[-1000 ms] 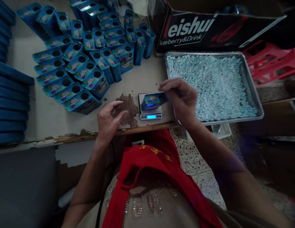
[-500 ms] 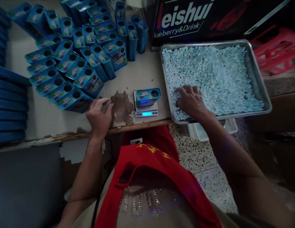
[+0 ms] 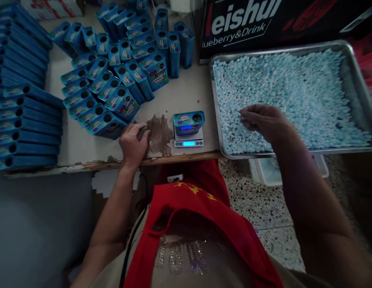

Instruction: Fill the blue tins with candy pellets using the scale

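My right hand (image 3: 265,121) hovers over the metal tray (image 3: 216,105) of small pale-blue candies (image 3: 293,84), fingertips pinched together. Whatever is between them is hidden. On the table's front edge rests my left hand (image 3: 133,145), thumb and fingers apart and nothing held, close to the nearest blue tins. Between the hands a blue tin (image 3: 186,119) with a round hole in its top stands on a small digital scale (image 3: 194,139), whose display is lit blue. Its digits are too blurred to read.
Many upright blue tins (image 3: 114,90) fill the back left of the table (image 3: 84,154). More tins (image 3: 26,120) lie stacked at the far left. A black printed carton (image 3: 242,28) stands behind the tray. Below the tray is a pale plastic container (image 3: 271,172) on the speckled floor.
My right hand has lifted off the candies and moved right, its fingers drawn into a pinch. My left hand keeps its place on the table edge. The camera view has shifted slightly.
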The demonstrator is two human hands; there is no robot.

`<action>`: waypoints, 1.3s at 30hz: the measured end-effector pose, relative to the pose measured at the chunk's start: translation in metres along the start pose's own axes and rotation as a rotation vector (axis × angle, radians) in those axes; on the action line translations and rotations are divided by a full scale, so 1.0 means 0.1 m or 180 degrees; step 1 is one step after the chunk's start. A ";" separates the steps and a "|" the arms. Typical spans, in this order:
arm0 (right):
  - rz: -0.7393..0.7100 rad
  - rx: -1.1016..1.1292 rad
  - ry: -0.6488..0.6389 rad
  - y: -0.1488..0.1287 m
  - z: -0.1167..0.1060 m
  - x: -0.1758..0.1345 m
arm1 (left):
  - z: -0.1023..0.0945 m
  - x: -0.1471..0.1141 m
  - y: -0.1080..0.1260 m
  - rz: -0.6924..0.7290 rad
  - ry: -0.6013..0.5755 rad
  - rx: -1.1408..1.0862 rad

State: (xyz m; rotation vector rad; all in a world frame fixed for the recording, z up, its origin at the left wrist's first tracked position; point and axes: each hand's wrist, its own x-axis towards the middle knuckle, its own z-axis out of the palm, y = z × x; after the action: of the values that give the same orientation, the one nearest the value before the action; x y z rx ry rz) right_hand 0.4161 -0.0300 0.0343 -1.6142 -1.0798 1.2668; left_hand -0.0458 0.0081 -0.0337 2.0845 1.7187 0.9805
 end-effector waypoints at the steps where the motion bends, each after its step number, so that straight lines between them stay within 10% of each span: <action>1: -0.0045 -0.0229 -0.0039 -0.05 0.04 -0.03 | 0.00 0.00 0.00 0.0011 0.0013 0.0019; 12: -0.0896 -0.1203 -0.0897 -0.96 0.63 -0.05 | -0.02 0.00 0.02 0.0016 0.0001 -0.0007; 20: -0.0976 -0.1631 -0.1025 -1.09 0.89 -0.05 | 0.00 -0.02 0.01 0.0140 -0.0099 -0.0146; 32: -0.0724 -0.0899 -0.0820 -0.97 0.99 0.09 | -0.10 -0.01 0.33 0.0251 0.0302 -0.0360; 39: -0.0157 0.1215 -0.0321 -0.77 0.64 0.27 | -0.06 0.26 0.96 0.1294 -0.0035 -0.0343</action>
State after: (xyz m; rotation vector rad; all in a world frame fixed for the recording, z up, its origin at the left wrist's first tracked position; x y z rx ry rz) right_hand 0.3463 0.0252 0.0872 -1.2412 -0.8671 1.4341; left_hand 0.0258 0.0058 0.0360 2.4105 1.2264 1.1365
